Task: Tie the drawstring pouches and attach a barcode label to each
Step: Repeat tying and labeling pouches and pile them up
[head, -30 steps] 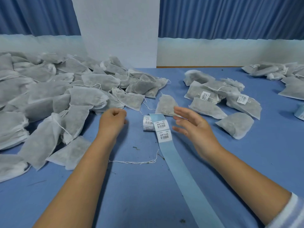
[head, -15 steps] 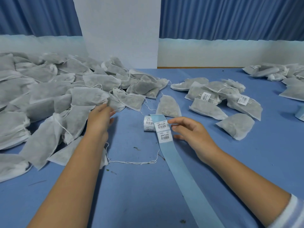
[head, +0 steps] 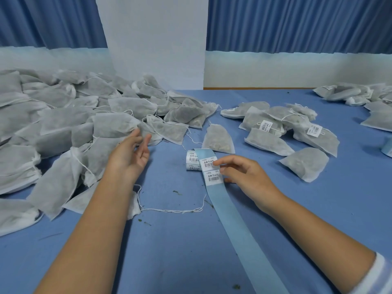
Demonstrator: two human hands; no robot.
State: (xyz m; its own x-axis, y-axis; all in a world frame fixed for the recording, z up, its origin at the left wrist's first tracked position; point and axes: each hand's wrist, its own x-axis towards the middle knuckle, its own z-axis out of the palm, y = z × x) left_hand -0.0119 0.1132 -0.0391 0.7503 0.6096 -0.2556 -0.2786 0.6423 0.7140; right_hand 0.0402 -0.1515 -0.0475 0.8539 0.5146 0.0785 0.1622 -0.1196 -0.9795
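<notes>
Label (head: 209, 163), mid-frame: likely thin, sticky; best peeled by corner. Touched by right hand (head: 246, 177), pinch unclear. Left hand (head: 127, 160) spread beside soft pouches (head: 118, 126).

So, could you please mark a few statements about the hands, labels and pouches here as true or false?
1. The right hand touches a barcode label on the blue backing strip. True.
2. The left hand holds a pouch. False: it is open, holding nothing, beside the pile of pouches.
3. A loose white string lies on the table left of the strip. True.
4. The pouches on the right are all unlabelled. False: at least two in the right group show white labels.
</notes>
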